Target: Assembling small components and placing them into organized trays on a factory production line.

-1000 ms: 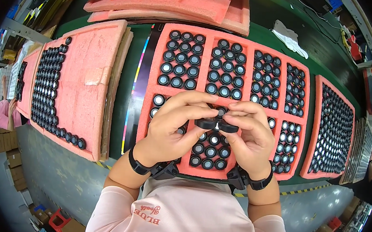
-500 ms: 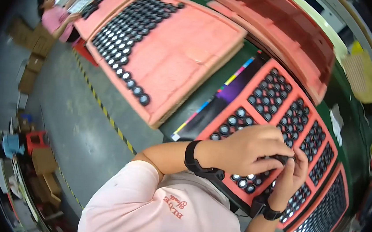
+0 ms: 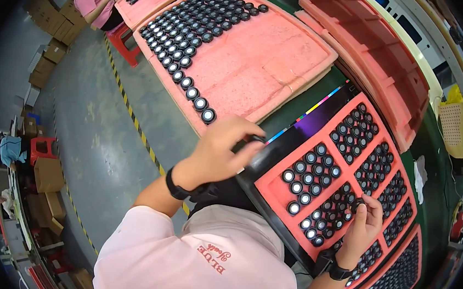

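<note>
My left hand is raised over the near corner of a pink foam board. Its fingers and thumb pinch a small black round part, blurred and partly hidden. Over a pink compartmented tray, my right hand has its fingertips closed on another black round part. Black round parts with pale centres fill the tray's compartments beneath it. On the board, similar parts stand in rows along the far and left sides, the nearest one just beyond my left hand.
Stacked pink trays lie at the far right, and another filled pink tray at the near right. A person in a pink shirt works at the far left. Below runs a floor with a yellow-black stripe.
My left hand has moved away from my right, leftward to the foam board's corner, carrying a black round part. My right hand stays over the tray. The view has shifted slightly.
</note>
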Available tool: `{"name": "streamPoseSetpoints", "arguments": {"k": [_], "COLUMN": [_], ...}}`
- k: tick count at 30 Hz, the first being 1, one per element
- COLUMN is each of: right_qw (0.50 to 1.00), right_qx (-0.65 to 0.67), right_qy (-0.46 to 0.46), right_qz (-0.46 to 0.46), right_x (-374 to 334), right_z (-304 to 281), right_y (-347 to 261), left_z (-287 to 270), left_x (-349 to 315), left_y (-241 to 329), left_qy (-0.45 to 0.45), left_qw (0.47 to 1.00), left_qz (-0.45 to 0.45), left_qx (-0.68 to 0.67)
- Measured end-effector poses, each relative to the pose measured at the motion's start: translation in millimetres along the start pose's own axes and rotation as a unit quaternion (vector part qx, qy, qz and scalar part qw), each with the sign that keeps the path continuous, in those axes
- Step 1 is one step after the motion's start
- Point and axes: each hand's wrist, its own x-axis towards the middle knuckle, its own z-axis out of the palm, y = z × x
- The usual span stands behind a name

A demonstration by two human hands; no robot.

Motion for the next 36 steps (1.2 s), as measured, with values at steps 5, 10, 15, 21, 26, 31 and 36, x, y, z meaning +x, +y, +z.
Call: {"name": "streamPoseSetpoints", "arguments": {"k": [5,10,15,21,26,31,36], "right_qw": [0.999,0.999,0.999,0.999,0.999,1.0,0.999], "right_qx": [-0.044,-0.048,-0.048,-0.038,-0.04,-0.029,-0.037], "right_qy": [0.011,0.001,0.009,0.01,0.017,0.003,-0.001], "right_qz": [-0.018,-0.018,-0.019,-0.009,-0.013,0.001,0.006], "right_x": [1,2,2,2,1,1,1], "right_z": [-5,-8,-6,-7,-6,-7,-6], "right_y": [5,9,8,10,10,7,5], "left_z": [-36,-40,-41,-57,-80,-112,-114], "left_x": [-3,-2,0,12,33,54,64], "left_y": [-12,-26,-30,-32,-48,-74,-93], "left_qy": [-0.002,0.002,-0.006,-0.017,0.034,0.016,-0.009], "left_qw": [0.981,0.964,0.966,0.97,0.982,0.972,0.969], "left_qz": [-0.051,0.031,0.025,0.003,-0.071,-0.176,-0.216], "left_qx": [0.187,0.265,0.257,0.242,0.172,0.155,0.122]}}
